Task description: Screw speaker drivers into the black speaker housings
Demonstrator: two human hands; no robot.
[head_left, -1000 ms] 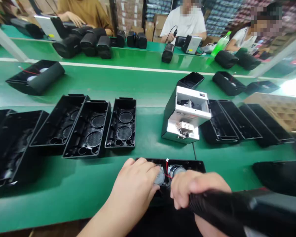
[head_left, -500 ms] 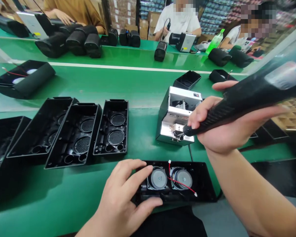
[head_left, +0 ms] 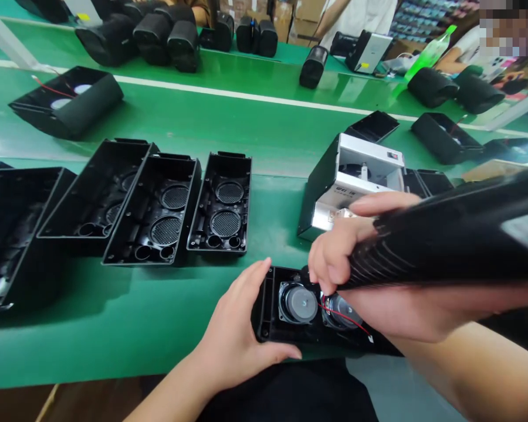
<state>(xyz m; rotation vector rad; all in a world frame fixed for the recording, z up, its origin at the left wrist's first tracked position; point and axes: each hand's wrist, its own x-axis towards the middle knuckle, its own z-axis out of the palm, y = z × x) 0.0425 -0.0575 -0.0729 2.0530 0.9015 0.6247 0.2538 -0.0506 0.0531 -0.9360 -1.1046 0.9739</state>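
Bright light glares on the green bench [head_left: 229,129]; the upper right blurs.

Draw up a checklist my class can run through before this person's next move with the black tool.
1. Left grip placed: ok, spread around the black case's left end; firmness unclear.
2. Right grip secure: ok, wrapped around the black tool.
3. Left speaker driver inside the case: ok.
4. Right speaker driver fully visible: not ok, the right grip partly covers it.
5. Red wire clear of the drivers: not ok, it crosses the right one.
6. Tool's tip on target: cannot tell.
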